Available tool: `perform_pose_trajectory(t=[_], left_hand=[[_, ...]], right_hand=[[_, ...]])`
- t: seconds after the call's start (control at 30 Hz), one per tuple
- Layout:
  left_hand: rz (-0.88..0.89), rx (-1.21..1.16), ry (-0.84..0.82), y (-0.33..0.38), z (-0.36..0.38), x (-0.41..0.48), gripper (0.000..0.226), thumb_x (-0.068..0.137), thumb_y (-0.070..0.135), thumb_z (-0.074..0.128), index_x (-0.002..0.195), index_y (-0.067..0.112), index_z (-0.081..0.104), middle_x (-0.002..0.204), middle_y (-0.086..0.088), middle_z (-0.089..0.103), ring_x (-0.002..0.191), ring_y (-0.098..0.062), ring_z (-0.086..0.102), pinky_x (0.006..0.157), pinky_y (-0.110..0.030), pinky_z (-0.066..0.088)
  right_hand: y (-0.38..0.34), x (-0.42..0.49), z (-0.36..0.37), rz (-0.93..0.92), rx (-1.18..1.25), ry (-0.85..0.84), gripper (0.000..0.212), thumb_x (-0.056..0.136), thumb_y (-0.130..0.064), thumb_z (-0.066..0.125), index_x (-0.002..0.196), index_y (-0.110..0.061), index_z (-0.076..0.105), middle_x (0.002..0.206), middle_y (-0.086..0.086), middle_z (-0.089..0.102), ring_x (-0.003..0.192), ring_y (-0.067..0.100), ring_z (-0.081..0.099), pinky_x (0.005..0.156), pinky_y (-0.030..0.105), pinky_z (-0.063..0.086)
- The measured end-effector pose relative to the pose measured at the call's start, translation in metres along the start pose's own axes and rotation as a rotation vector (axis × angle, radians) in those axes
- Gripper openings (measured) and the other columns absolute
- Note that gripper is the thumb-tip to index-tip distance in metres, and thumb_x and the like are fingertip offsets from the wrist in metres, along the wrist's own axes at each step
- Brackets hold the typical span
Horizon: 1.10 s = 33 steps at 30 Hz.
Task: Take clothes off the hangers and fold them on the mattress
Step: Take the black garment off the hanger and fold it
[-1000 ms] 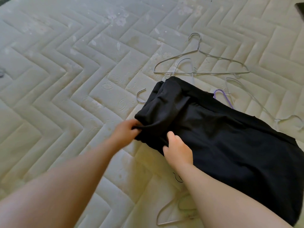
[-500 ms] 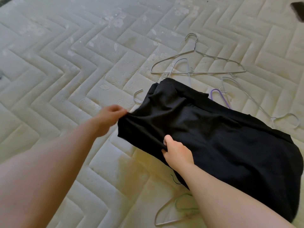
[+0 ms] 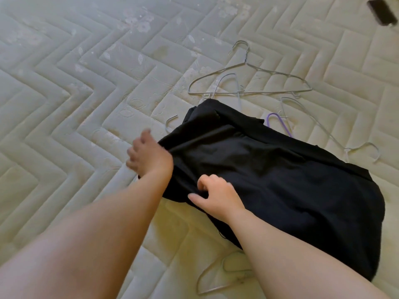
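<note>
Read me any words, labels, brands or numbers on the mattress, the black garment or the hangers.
None can be read.
The mattress shows only quilting and faint flower prints.
The black garment shows no tag or print.
The wire hangers are bare.
The dark object at top right is too blurred to tell.

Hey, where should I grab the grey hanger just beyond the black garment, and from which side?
Pinch the grey hanger at its neck below the hook, from above on the far side. It lies flat, hook pointing away and clear; its bottom bar crosses another hanger by the black garment.
</note>
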<state>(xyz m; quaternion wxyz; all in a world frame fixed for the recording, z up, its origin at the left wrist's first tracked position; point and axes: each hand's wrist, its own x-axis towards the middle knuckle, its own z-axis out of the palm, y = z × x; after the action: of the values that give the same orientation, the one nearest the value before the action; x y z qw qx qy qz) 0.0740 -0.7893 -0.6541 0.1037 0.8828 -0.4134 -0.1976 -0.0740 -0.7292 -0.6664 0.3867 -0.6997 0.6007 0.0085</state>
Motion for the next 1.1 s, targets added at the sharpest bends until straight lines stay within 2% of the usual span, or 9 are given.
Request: perform_pose_trajectory(t=[0.1, 0.17, 0.27, 0.37, 0.5, 0.6, 0.77, 0.93, 1.1], left_hand=[[0.845, 0.239, 0.037, 0.02, 0.023, -0.028, 0.053, 0.096, 0.026, 0.043, 0.145, 0.032, 0.026, 0.153, 0.0, 0.024, 0.143, -0.025, 0.015, 0.113, -0.045, 0.01], [1.148, 0.52, -0.211, 0.024, 0.042, -0.033, 0.056, 0.098, 0.041, 0.033, 0.149, 0.035, 0.01, 0.159, 0.002, 0.008, 0.146, -0.025, -0.002, 0.115, -0.051, -0.003], [0.872, 0.839, -0.379, 0.021, 0.066, -0.02, 0.068, 0.092, 0.065, 0.02, 0.148, 0.038, -0.008, 0.159, 0.002, -0.007, 0.145, -0.027, -0.013, 0.112, -0.057, -0.01], [0.728, 0.962, -0.335, 0.026, 0.07, -0.02, 0.066, 0.093, 0.065, 0.014, 0.148, 0.037, -0.01, 0.158, -0.002, -0.011, 0.144, -0.033, -0.014, 0.111, -0.059, -0.009], [0.892, 0.789, -0.308, 0.041, 0.076, -0.063, 0.056, 0.1, 0.047, 0.02, 0.149, 0.035, -0.006, 0.158, -0.004, -0.01, 0.144, -0.034, -0.014, 0.113, -0.055, -0.007], [1.106, 0.637, -0.497, 0.055, 0.094, -0.11, 0.058, 0.098, 0.049, 0.029, 0.149, 0.038, 0.004, 0.159, 0.0, -0.009, 0.145, -0.029, -0.008, 0.115, -0.05, 0.002], [1.101, 0.709, -0.672, 0.074, 0.13, -0.165, 0.054, 0.098, 0.051, 0.023, 0.148, 0.041, 0.002, 0.158, 0.004, -0.011, 0.145, -0.033, -0.009, 0.113, -0.056, -0.001], [1.044, 0.873, -0.687, 0.087, 0.148, -0.17, 0.057, 0.098, 0.054, 0.019, 0.146, 0.044, -0.009, 0.158, 0.005, -0.015, 0.144, -0.035, -0.013, 0.114, -0.056, 0.001], [1.003, 0.91, -0.745, 0.097, 0.15, -0.167, 0.059, 0.098, 0.054, 0.023, 0.146, 0.044, -0.01, 0.157, 0.005, -0.017, 0.144, -0.034, -0.014, 0.115, -0.054, 0.002]], right_hand=[[0.015, -0.002, -0.006, 0.136, -0.166, 0.313, 0.047, 0.093, -0.052, 0.04, 0.133, -0.03, 0.046, 0.141, -0.002, 0.041, 0.126, 0.02, 0.038, 0.101, 0.036, 0.026], [0.033, -0.002, -0.012, 0.316, -0.313, 0.17, 0.06, 0.095, -0.05, 0.038, 0.149, -0.034, 0.019, 0.158, 0.002, 0.008, 0.142, 0.029, 0.014, 0.11, 0.05, 0.016], [0.071, -0.002, -0.018, 0.483, -0.256, -0.129, 0.068, 0.093, -0.061, 0.03, 0.148, -0.042, -0.005, 0.158, -0.004, -0.014, 0.145, 0.032, -0.011, 0.109, 0.065, 0.005], [0.099, -0.013, -0.02, 0.426, -0.244, -0.083, 0.065, 0.094, -0.062, 0.027, 0.149, -0.042, 0.0, 0.159, -0.007, -0.008, 0.146, 0.025, -0.009, 0.113, 0.058, 0.004], [0.108, -0.036, -0.022, 0.474, -0.267, 0.174, 0.057, 0.098, -0.047, 0.032, 0.149, -0.028, 0.016, 0.158, 0.0, 0.011, 0.146, 0.021, 0.006, 0.117, 0.047, 0.007], [0.127, -0.055, -0.034, 0.611, -0.269, 0.264, 0.052, 0.098, -0.037, 0.038, 0.147, -0.026, 0.023, 0.158, 0.001, 0.013, 0.145, 0.022, 0.009, 0.116, 0.047, 0.008], [0.179, -0.096, -0.05, 0.854, -0.174, 0.301, 0.059, 0.096, -0.051, 0.034, 0.149, -0.031, 0.017, 0.159, 0.001, 0.005, 0.145, 0.026, 0.007, 0.114, 0.052, 0.009], [0.233, -0.128, -0.041, 1.184, 0.415, 0.417, 0.09, 0.085, -0.067, 0.044, 0.151, -0.023, 0.0, 0.158, 0.007, 0.006, 0.141, 0.036, 0.017, 0.112, 0.057, 0.02], [0.247, -0.128, -0.029, 1.247, 0.948, 0.564, 0.097, 0.072, -0.059, 0.07, 0.142, -0.01, 0.024, 0.145, 0.014, 0.035, 0.129, 0.038, 0.038, 0.107, 0.051, 0.033]])
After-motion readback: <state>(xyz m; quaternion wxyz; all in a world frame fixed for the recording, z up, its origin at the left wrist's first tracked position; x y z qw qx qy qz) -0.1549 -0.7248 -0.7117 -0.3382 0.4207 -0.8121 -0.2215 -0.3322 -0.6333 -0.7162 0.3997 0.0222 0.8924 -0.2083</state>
